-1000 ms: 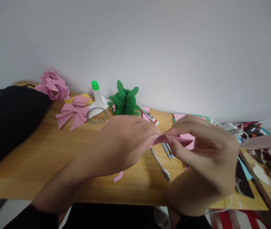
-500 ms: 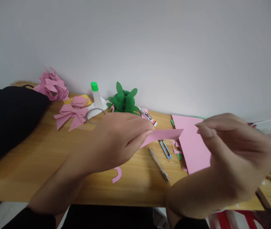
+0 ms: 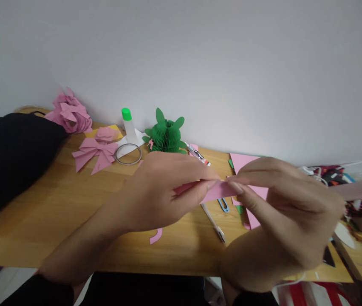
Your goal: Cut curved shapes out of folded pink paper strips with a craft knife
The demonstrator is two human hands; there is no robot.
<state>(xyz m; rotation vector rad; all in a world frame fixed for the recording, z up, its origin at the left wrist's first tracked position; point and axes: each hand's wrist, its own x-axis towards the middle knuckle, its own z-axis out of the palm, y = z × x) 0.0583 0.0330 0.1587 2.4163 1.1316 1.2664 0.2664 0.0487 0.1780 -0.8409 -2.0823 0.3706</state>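
A pink paper strip (image 3: 215, 192) is stretched between my two hands above the table. My left hand (image 3: 168, 193) is closed round its left part, thumb pressed along the paper. The thumb and forefinger of my right hand (image 3: 283, 208) pinch at the strip's right end. Beneath the strip lie a slim pen-like tool (image 3: 213, 223) and a pair of blue thread snips (image 3: 223, 205), partly covered. A curved pink paper piece (image 3: 156, 236) rests below my left hand. Pink sheets (image 3: 253, 214) lie partly hidden behind my right hand.
Pink paper bows (image 3: 96, 153), a grey ring (image 3: 128, 154), a green-capped glue bottle (image 3: 128, 125) and a green folded-paper figure (image 3: 166, 135) stand along the back. A labelled tube (image 3: 198, 154) lies beside the figure. Dark fabric (image 3: 15, 157) covers the left side. A wall rises behind.
My right hand has moved left and down to the strip, and its fingertips have closed on the right end. My left hand has shifted slightly right, still gripping the strip.
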